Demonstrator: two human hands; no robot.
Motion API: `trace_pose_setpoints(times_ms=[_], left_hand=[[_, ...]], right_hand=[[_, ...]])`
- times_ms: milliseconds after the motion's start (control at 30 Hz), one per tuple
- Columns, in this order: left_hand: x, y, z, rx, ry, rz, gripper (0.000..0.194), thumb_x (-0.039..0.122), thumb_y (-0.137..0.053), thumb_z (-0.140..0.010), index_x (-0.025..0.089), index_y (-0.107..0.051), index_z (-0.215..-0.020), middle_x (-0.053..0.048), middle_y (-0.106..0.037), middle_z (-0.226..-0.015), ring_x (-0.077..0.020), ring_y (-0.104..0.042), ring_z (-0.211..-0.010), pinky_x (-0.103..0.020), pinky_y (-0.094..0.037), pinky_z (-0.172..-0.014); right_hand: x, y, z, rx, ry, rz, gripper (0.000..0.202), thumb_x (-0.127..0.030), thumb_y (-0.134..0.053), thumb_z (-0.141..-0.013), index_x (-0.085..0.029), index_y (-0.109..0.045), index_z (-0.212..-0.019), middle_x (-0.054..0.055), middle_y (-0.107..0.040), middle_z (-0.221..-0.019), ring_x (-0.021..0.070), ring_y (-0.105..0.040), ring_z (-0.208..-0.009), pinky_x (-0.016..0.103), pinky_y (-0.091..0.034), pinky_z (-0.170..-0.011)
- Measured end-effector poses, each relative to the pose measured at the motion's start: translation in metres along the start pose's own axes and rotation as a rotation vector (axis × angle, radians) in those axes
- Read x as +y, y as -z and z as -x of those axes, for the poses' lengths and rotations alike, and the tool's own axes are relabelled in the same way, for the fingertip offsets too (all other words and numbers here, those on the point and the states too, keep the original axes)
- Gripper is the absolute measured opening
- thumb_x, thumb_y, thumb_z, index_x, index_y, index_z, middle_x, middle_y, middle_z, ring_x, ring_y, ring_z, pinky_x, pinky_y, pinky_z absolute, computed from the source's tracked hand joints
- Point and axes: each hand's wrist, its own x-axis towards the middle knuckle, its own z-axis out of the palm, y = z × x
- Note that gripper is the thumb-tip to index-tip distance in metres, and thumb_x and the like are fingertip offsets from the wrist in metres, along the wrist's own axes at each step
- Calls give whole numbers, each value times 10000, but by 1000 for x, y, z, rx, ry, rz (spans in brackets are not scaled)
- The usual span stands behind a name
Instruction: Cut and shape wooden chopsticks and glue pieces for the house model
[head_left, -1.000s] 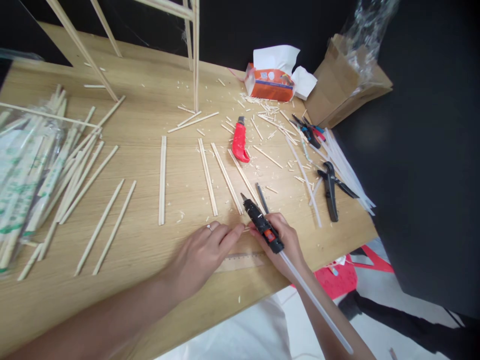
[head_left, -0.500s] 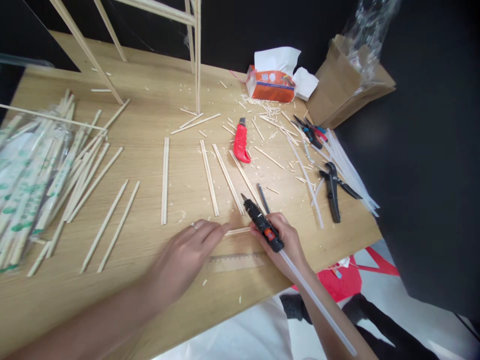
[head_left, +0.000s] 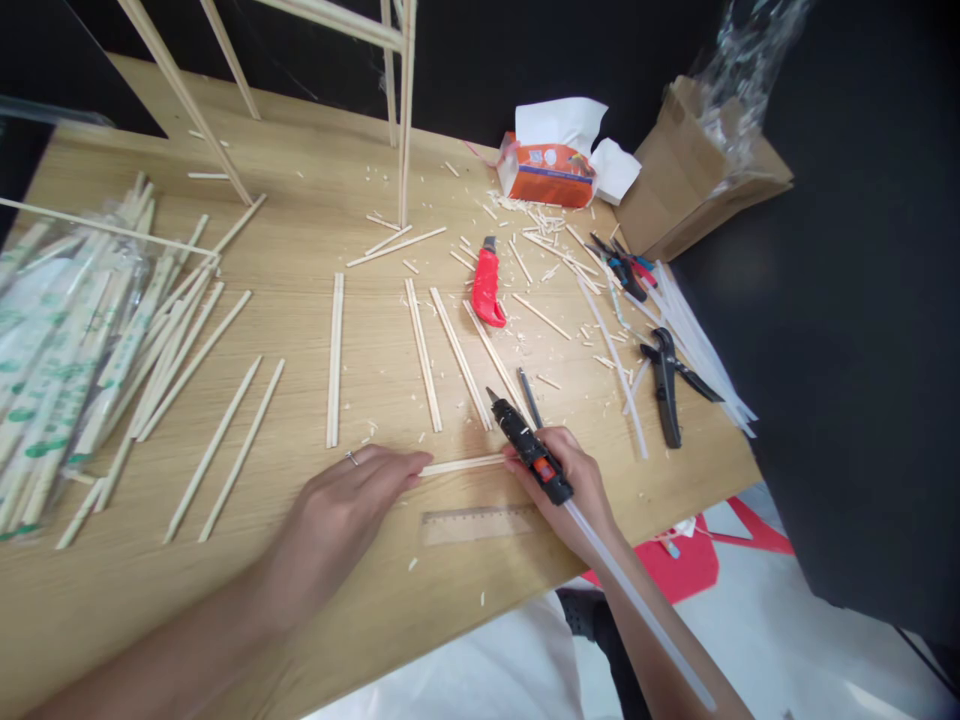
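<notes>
A pair of thin wooden sticks lies sideways between my hands, close above the table. My left hand is closed, pinching the left end with thumb and fingers. My right hand is wrapped round a black hot glue gun, its nozzle pointing up and left. A long clear glue stick trails from the gun's back over my forearm. Fingertips of that same hand touch the right end of the sticks. Just below the sticks lies a clear ruler, partly hidden by my right hand.
Several stick pairs lie beyond my hands, near a red utility knife. Bagged sticks cover the left. Black cutters, pliers, a tissue pack and a cardboard box sit right. A stick frame stands behind.
My left hand has slid left along the sticks to their left end, so more of them shows. The right hand keeps the glue gun almost where it was.
</notes>
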Motion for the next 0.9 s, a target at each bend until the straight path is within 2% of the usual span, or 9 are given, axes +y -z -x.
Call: trace_pose_setpoints(times_ms=[233, 300, 400, 467, 600, 667, 900], left_hand=[[4, 0, -2, 1, 57, 12, 212, 244, -445, -933, 253, -574, -1101, 17, -677, -1024, -141, -617, -941, -267, -471, -860], [4, 0, -2, 4, 67, 12, 216, 243, -443, -934, 260, -573, -1106, 18, -675, -1032, -139, -617, -948, -265, -469, -864], [3, -1, -1, 10, 67, 8, 215, 242, -444, -934, 264, -572, -1106, 18, -674, -1037, -139, -618, -950, -265, -467, -866], [1, -1, -1, 14, 62, 2, 214, 244, -442, -933, 262, -574, -1101, 18, -676, -1030, -140, -620, -942, -265, -467, -865], [-1, -2, -1, 18, 43, -13, 224, 230, -434, -933, 254, -568, -1111, 18, -675, -1034, -137, -617, -942, -260, -467, -862], [-1, -3, 0, 31, 27, -13, 222, 227, -438, -931, 256, -562, -1112, 19, -674, -1024, -135, -619, -926, -259, -472, -847], [-1, -4, -1, 50, 7, 7, 233, 223, -440, -931, 250, -553, -1133, 8, -677, -997, -140, -623, -903, -267, -482, -824]], right_hand=[[-3, 0, -2, 11, -18, -40, 143, -90, -590, -762, -206, -626, -837, 39, -597, -874, 201, -587, -860, 289, -455, -768], [-7, 6, -1, 41, -32, -71, 104, -183, -648, -769, -201, -644, -872, 54, -611, -914, 211, -590, -882, 305, -455, -790], [-13, 24, 4, 80, -113, -146, 170, -308, -685, -766, -199, -656, -892, 63, -641, -950, 221, -601, -901, 317, -458, -810], [-13, 38, 9, -17, -230, -217, 199, -366, -665, -783, -199, -662, -891, 55, -668, -902, 211, -617, -833, 299, -481, -735], [-4, 56, 19, -334, -415, -344, 267, -433, -618, -807, -191, -680, -903, 42, -688, -809, 168, -584, -637, 249, -462, -516], [1, 57, 21, -380, -432, -353, 255, -427, -617, -810, -196, -691, -889, 36, -695, -804, 149, -559, -598, 239, -450, -492], [3, 51, 15, -412, -430, -367, 260, -430, -598, -825, -206, -689, -919, 32, -702, -794, 131, -509, -539, 236, -433, -474]])
